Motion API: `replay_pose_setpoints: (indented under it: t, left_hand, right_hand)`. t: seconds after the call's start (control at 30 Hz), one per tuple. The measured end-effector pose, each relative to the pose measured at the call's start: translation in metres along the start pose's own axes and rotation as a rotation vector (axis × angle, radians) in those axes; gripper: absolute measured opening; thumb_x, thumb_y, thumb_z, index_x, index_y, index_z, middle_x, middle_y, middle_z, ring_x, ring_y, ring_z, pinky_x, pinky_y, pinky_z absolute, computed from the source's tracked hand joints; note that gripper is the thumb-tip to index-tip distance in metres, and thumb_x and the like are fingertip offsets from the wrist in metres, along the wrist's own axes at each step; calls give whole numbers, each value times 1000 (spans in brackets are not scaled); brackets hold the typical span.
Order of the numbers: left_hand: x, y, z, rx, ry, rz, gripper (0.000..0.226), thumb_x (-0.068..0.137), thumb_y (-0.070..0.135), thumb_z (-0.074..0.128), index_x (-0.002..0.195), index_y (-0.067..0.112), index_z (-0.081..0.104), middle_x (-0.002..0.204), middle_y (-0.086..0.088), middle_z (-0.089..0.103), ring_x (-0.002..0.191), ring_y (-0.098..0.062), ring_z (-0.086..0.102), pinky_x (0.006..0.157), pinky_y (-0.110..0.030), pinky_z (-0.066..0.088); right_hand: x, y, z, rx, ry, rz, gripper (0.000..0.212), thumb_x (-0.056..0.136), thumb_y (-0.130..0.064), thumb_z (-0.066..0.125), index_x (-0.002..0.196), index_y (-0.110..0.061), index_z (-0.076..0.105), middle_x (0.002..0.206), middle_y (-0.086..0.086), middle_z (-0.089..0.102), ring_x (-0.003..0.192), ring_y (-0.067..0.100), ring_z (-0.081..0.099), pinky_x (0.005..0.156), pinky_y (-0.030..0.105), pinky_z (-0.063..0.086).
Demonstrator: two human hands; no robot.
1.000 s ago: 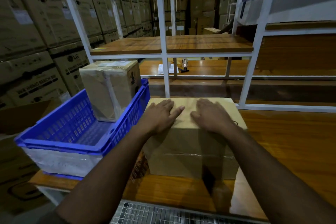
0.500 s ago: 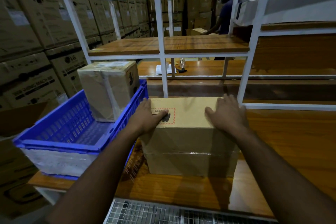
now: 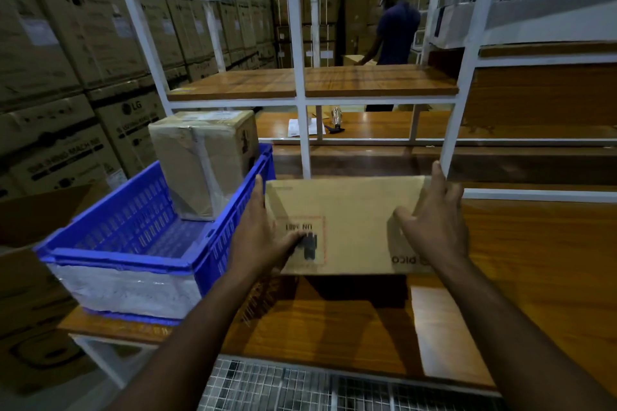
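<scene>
A brown cardboard box [image 3: 350,223] with a red-bordered label hangs above the wooden table [image 3: 534,277], casting a shadow beneath it. My left hand [image 3: 263,237] grips its left side, thumb lying over the label. My right hand [image 3: 434,223] grips its right side, thumb on top and fingers round the far corner. To the left stands a blue plastic crate [image 3: 133,243] on the table's corner. Inside the crate sits a taped cardboard parcel [image 3: 203,157], upright against the crate's far end.
A white metal rack [image 3: 300,77] with wooden shelves rises just behind the box. A person [image 3: 394,33] in a dark shirt works beyond it. Stacked large cartons [image 3: 66,60] wall the left side. Papers and a small dark tool [image 3: 335,127] lie on the far table.
My hands slid from the box's top to its two sides and took hold. The box has risen off the table and tipped its top face toward me.
</scene>
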State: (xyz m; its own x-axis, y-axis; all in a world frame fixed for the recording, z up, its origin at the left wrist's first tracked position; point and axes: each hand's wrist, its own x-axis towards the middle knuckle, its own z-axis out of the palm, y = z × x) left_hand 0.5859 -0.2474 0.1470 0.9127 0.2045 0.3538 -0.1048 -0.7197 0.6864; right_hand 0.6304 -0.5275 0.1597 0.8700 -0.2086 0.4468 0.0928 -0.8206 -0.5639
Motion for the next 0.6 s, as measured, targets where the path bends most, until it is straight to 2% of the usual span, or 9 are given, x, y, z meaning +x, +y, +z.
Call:
replay_pose_setpoints:
  t: [0.03, 0.1, 0.23, 0.33, 0.43, 0.53, 0.6]
  left_hand:
    - [-5, -4, 3, 19, 7, -5, 131, 69, 40, 90, 159, 33, -4, 152, 2, 41, 138, -18, 43, 107, -45, 45]
    - [-14, -12, 8, 48, 32, 4, 127, 68, 43, 90, 160, 34, 2, 149, 2, 37, 136, -14, 38, 101, -36, 42]
    - [-24, -27, 17, 89, 43, 16, 103, 67, 55, 85, 151, 39, 27, 131, 5, 38, 121, -10, 42, 85, -27, 45]
    - [-29, -35, 24, 125, -10, -25, 88, 66, 59, 84, 140, 38, 42, 126, 7, 40, 119, -14, 47, 77, -24, 45]
    - [-30, -42, 28, 198, -70, -71, 81, 67, 67, 78, 135, 37, 48, 132, 4, 44, 121, -16, 49, 78, -27, 48]
    - [-31, -42, 27, 240, -89, -59, 85, 65, 87, 57, 132, 35, 52, 133, 4, 44, 119, -14, 49, 74, -26, 48]
    - [-29, -37, 27, 295, -41, 5, 84, 68, 90, 50, 129, 33, 58, 136, 4, 42, 126, -15, 44, 85, -31, 50]
  right_hand:
    - [-5, 4, 3, -7, -16, 3, 104, 81, -40, 75, 155, -31, 3, 133, 13, 31, 97, 27, 50, 57, 29, 44]
    - [-16, 12, 10, -24, -42, 9, 105, 77, -41, 77, 154, -33, 6, 130, 10, 29, 100, 26, 48, 58, 29, 43]
    - [-32, 26, 19, -78, -73, 65, 78, 75, -45, 76, 136, -30, 31, 123, 4, 28, 110, 30, 50, 62, 34, 48]
    - [-41, 29, 23, -154, -150, 53, 63, 78, -41, 76, 127, -23, 41, 131, 6, 34, 114, 26, 50, 66, 32, 50]
    - [-49, 30, 27, -239, -247, 0, 52, 84, -38, 72, 127, -20, 47, 138, 4, 42, 123, 21, 45, 78, 31, 51]
    - [-52, 29, 25, -292, -212, -50, 35, 92, -28, 62, 124, -18, 52, 135, 4, 50, 126, 21, 45, 89, 32, 49]
    - [-50, 24, 24, -348, -201, -117, 26, 95, -23, 56, 121, -18, 58, 139, 5, 53, 137, 24, 39, 107, 42, 39]
